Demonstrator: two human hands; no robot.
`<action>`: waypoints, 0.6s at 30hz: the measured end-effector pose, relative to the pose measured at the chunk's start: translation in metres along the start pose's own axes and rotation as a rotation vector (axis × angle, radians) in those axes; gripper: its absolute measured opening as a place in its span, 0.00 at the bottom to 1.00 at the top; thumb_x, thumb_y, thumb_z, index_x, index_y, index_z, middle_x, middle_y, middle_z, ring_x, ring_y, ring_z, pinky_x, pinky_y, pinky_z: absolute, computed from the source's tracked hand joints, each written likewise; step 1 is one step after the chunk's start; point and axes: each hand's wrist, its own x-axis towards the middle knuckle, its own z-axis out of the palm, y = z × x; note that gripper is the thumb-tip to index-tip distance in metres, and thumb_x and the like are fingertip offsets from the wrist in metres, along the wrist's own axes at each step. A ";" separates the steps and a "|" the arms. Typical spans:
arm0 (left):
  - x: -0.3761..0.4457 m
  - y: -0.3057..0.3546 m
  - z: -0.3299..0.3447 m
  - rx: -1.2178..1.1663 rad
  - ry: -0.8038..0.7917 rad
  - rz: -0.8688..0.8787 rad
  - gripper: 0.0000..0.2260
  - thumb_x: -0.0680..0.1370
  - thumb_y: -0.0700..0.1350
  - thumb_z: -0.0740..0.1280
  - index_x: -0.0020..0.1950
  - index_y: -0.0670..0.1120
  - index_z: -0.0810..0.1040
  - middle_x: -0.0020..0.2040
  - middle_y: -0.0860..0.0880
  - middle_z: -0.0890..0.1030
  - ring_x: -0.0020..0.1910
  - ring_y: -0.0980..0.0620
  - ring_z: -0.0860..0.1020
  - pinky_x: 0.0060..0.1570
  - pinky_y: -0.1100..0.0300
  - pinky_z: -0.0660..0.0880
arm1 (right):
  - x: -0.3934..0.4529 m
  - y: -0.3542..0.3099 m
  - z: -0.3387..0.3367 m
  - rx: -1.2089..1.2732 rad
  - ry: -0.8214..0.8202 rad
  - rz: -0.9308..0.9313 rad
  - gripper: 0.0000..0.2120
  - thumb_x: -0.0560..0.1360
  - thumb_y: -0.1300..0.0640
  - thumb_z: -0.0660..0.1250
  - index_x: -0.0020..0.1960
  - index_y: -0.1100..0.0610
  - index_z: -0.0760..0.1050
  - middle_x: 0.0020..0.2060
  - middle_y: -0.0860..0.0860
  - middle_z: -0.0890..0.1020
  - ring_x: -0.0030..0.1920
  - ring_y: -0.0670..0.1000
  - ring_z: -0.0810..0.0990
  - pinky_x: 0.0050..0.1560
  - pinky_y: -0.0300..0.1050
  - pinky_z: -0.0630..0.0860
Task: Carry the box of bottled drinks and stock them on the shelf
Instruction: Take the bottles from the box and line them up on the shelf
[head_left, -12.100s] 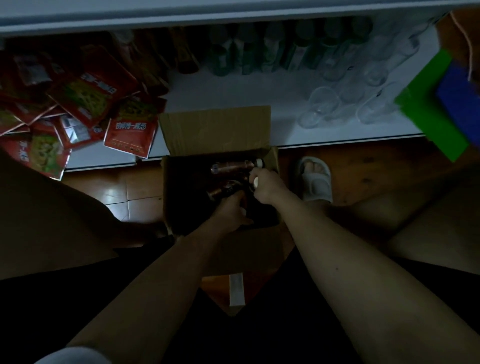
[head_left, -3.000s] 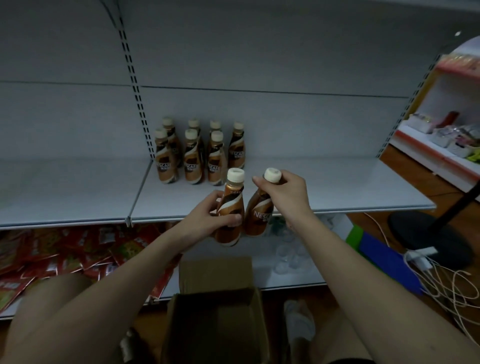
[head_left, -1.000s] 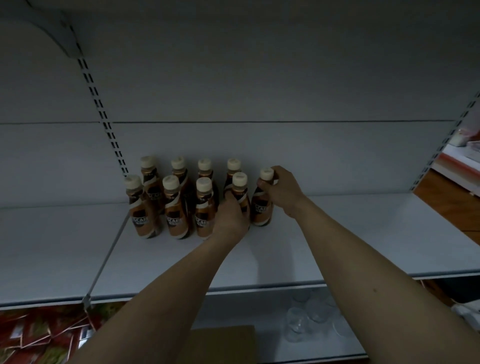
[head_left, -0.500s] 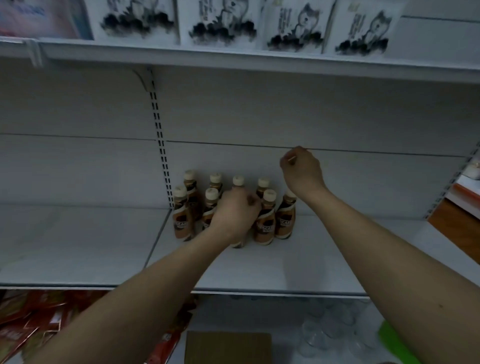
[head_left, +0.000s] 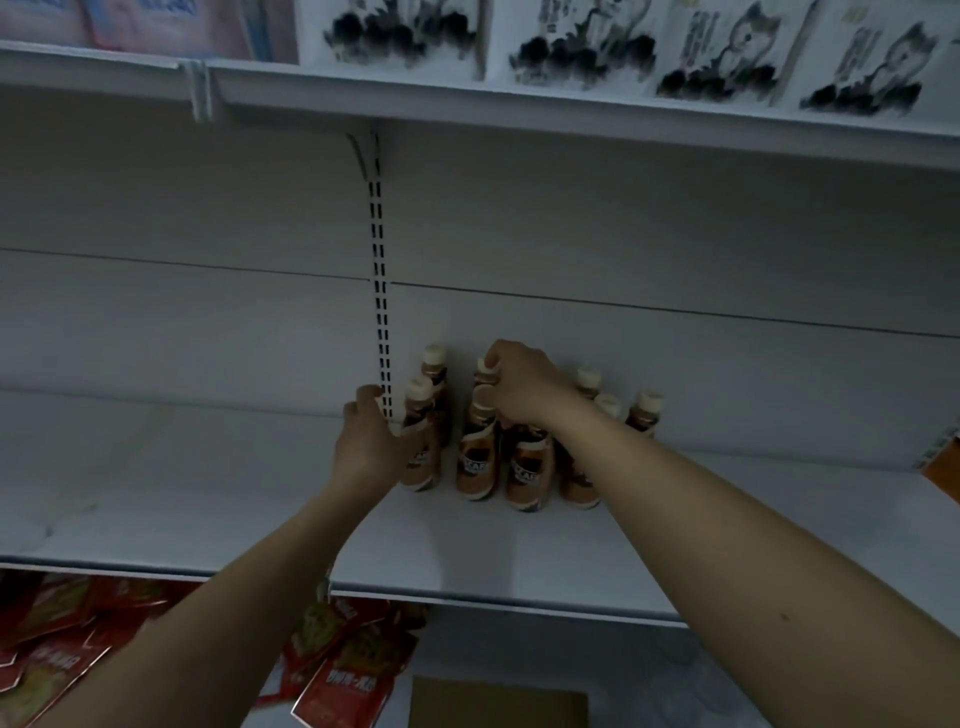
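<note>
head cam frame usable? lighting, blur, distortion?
Head view: dim and underexposed, with no glare; bottles legible in shape, labels soft; red packets at the bottom edge smeared; wide-angle bends the upper shelf edge; both forearms cast faint shadows on the shelf.

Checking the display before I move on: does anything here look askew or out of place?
The bottles stand upright in a tight cluster. The red snack packets on the lower shelf lie in a loose, overlapping heap, some hanging over its front edge.
</note>
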 end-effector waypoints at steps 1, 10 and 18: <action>0.003 -0.003 0.004 0.005 -0.040 -0.004 0.33 0.70 0.52 0.75 0.69 0.46 0.63 0.63 0.41 0.72 0.58 0.39 0.75 0.46 0.55 0.68 | 0.004 0.000 0.006 -0.049 -0.008 -0.008 0.17 0.74 0.57 0.68 0.60 0.60 0.70 0.57 0.58 0.76 0.53 0.60 0.78 0.50 0.49 0.75; 0.012 -0.002 0.024 0.089 -0.081 0.126 0.20 0.72 0.46 0.70 0.62 0.47 0.68 0.53 0.41 0.80 0.52 0.36 0.78 0.45 0.52 0.72 | 0.028 0.017 0.039 -0.193 -0.011 -0.055 0.05 0.75 0.63 0.66 0.49 0.61 0.71 0.53 0.61 0.79 0.54 0.59 0.77 0.44 0.43 0.65; 0.026 -0.004 0.031 0.068 -0.034 0.205 0.19 0.73 0.43 0.69 0.62 0.44 0.68 0.48 0.39 0.81 0.47 0.35 0.79 0.40 0.54 0.69 | 0.045 0.017 0.048 -0.239 0.080 -0.153 0.07 0.75 0.64 0.66 0.45 0.57 0.67 0.51 0.61 0.79 0.54 0.60 0.77 0.44 0.43 0.64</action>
